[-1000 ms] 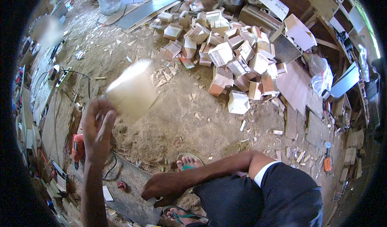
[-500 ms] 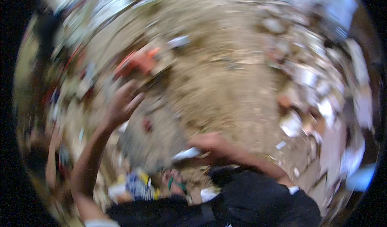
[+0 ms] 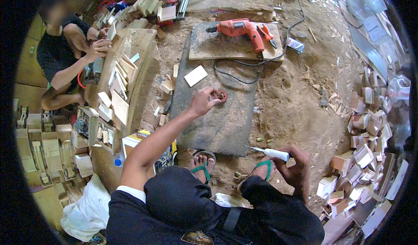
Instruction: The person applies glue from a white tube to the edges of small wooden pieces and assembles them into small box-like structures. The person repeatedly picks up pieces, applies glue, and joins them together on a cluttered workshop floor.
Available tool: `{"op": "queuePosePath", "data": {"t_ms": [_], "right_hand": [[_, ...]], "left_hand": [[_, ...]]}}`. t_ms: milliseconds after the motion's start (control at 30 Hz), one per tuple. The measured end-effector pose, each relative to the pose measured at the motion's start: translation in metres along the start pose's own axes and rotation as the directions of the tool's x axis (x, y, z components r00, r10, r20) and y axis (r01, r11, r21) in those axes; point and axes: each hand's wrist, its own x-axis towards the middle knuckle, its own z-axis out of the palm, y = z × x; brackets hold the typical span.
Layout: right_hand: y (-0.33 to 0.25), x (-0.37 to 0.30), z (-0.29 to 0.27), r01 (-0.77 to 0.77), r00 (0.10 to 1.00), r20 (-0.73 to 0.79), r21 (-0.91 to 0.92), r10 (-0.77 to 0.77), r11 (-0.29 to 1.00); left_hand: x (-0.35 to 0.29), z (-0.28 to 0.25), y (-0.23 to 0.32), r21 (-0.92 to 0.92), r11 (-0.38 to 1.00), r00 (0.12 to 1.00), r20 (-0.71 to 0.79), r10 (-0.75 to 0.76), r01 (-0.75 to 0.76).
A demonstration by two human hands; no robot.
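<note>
My left hand (image 3: 203,102) reaches over the dark grey board (image 3: 196,129) on the ground. Its thumb and fingertips are closed at the left edge of a small red ring-shaped piece (image 3: 222,95) with a dark centre. Out to the right, beside my knee, my right hand (image 3: 297,163) is wrapped round a white-handled pointed tool (image 3: 277,154). The tool's thin tip points left, toward the board's near right corner. A pale rectangular wood piece (image 3: 195,76) lies on the board, farther off than my left hand.
An orange power drill (image 3: 239,29) and orange-handled pliers (image 3: 266,35) lie on a wooden board (image 3: 204,49), with a black cord (image 3: 244,80) trailing near. Another person (image 3: 56,49) crouches at a low bench (image 3: 141,49) on the left. Wooden pieces (image 3: 363,156) are heaped at right.
The view has turned and sharpened from a blur. My left hand has come down from near the drill to the red piece. My right hand still holds the white tool, now farther right.
</note>
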Motion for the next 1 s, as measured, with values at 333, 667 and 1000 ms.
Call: {"op": "queuePosePath", "data": {"t_ms": [333, 667, 1000], "right_hand": [[-0.011, 0.014, 0.015, -0.009, 1.000, 0.012, -0.045, 0.009, 0.999], [-0.044, 0.016, -0.025, 0.057, 0.969, -0.227, -0.177, -0.097, 0.983], [-0.194, 0.013, -0.117, 0.411, 0.824, -0.455, 0.072, -0.337, 0.909]], "left_hand": [[0.025, -0.002, 0.004, -0.009, 0.984, 0.980, -0.092, 0.177, -0.179], [-0.001, -0.178, 0.137, -0.077, 0.918, 0.897, -0.255, 0.360, -0.390], [-0.103, -0.298, 0.268, -0.141, 0.865, 0.831, -0.389, 0.398, -0.481]]}}
